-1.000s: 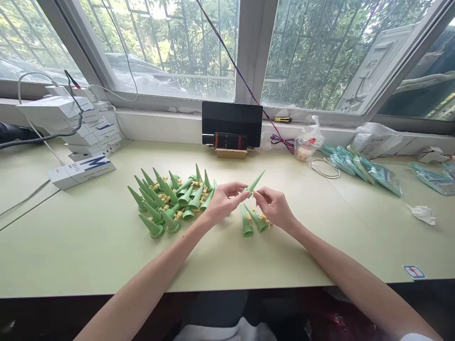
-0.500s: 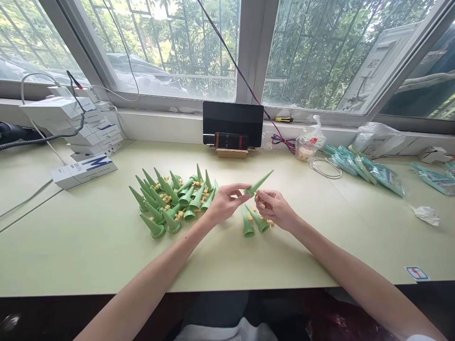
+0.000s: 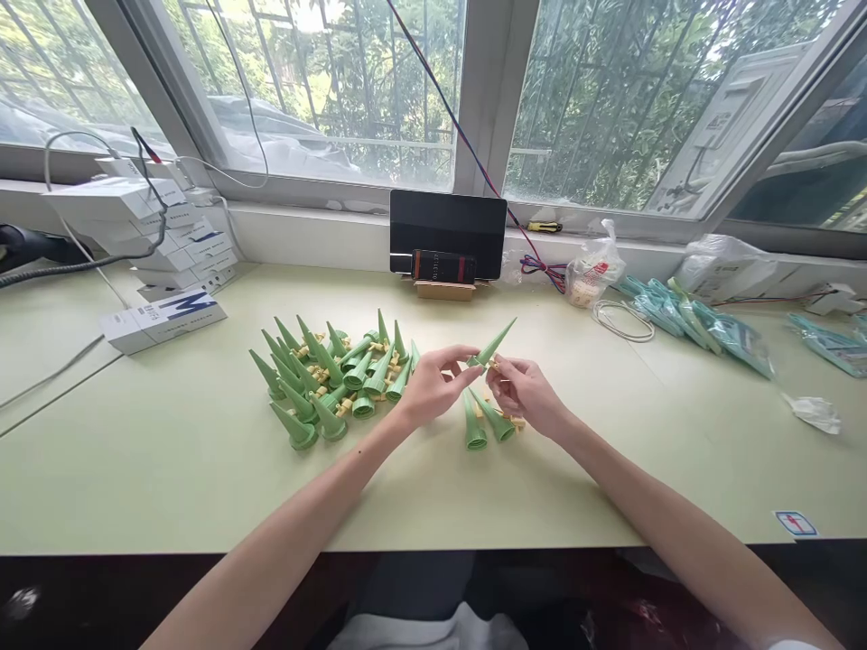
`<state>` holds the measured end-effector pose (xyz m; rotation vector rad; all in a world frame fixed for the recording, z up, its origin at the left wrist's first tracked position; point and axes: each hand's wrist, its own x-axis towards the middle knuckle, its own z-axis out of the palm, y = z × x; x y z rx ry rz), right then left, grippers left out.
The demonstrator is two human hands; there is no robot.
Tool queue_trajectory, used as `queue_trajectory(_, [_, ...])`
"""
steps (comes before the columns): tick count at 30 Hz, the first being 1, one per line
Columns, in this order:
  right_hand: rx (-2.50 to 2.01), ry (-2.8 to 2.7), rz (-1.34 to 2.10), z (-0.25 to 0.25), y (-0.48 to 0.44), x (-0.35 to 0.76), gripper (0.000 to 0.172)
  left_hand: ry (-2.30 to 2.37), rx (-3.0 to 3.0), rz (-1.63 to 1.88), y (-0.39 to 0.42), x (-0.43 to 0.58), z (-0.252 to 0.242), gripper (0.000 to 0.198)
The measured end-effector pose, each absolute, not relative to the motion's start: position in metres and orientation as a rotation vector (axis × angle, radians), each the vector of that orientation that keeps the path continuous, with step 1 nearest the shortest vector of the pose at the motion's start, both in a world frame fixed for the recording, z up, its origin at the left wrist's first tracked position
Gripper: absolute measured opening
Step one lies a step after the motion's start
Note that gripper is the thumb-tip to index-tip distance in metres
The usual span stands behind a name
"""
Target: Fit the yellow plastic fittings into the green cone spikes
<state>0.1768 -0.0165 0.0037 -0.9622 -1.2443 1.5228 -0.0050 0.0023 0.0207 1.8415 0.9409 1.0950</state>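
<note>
My left hand [image 3: 439, 386] is closed around the wide base of a green plastic watering spike [image 3: 497, 341], whose tip points up and to the right. A small yellow valve [image 3: 494, 363] at the spike's side is pinched in the fingers of my right hand [image 3: 529, 393]; whether it is seated in the spike I cannot tell. Below my hands, two loose green spikes [image 3: 476, 435] lie on the table with yellow pieces [image 3: 518, 422] beside them, partly hidden by my right hand. Left of my left hand is a cluster of several green spikes [image 3: 329, 421] with yellow valves, some standing, some lying.
The pale table [image 3: 203, 469] ends at its front edge near me. A black tablet [image 3: 447, 226] with a phone [image 3: 443, 267] stands at the back. White boxes [image 3: 163, 322] are at left. A plastic bag [image 3: 592, 269], a coiled cable [image 3: 623, 321] and teal packets [image 3: 735, 338] lie at right.
My right hand's fingers have come closer against the spike's side with the yellow valve. The held spike has shifted slightly, and the whole view has moved a little.
</note>
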Motion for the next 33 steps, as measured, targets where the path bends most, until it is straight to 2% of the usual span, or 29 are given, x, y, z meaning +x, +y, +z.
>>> queue_trajectory(5, [-1.168,-1.606,0.783,0.002,-0.019,0.177,0.037,1.025,1.807,1.103,0.005,-0.007,0.018,0.037])
queue_trajectory(10, [-1.127,-1.827,0.417,0.002,-0.017,0.181,0.027,1.071,1.793,1.083,0.006,-0.008,0.020,0.041])
queue_trajectory(33, [-1.074,-1.903,0.439,-0.006,-0.016,0.182,0.032,0.951,1.727,1.012,0.001,-0.007,0.025,0.033])
